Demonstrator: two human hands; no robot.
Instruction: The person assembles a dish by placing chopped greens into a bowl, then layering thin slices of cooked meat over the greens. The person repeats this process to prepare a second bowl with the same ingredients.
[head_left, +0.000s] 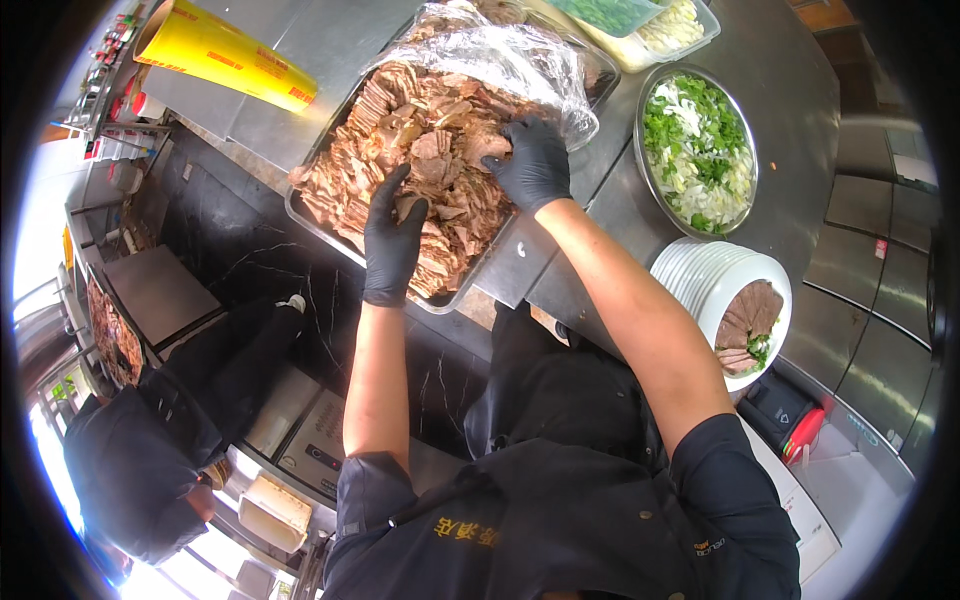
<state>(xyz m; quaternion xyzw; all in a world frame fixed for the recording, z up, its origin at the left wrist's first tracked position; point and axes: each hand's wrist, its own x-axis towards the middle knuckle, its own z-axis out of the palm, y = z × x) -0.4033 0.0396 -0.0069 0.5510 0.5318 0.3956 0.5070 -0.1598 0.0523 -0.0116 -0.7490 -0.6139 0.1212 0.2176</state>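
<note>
A metal tray (330, 238) heaped with sliced cooked meat (435, 157) lies before me on the steel counter, its far part under clear plastic film (517, 56). My left hand (394, 244), in a black glove, rests on the near left of the heap, thumb and fingers apart, with nothing plainly held. My right hand (532, 161), also gloved in black, has its thumb and fingers around a meat slice (486, 144) near the film's edge. To the right stand a steel bowl (752, 161) of chopped greens and white onion, and a stack of white plates (686, 277), the top one bearing sliced meat and greens.
A yellow roll (232, 60) lies at the counter's back left. Plastic containers (709, 45) of chopped vegetables stand behind the bowl. A co-worker (142, 457) in dark clothes is at the lower left, beyond the dark floor. Steel cabinet doors (855, 262) line the right.
</note>
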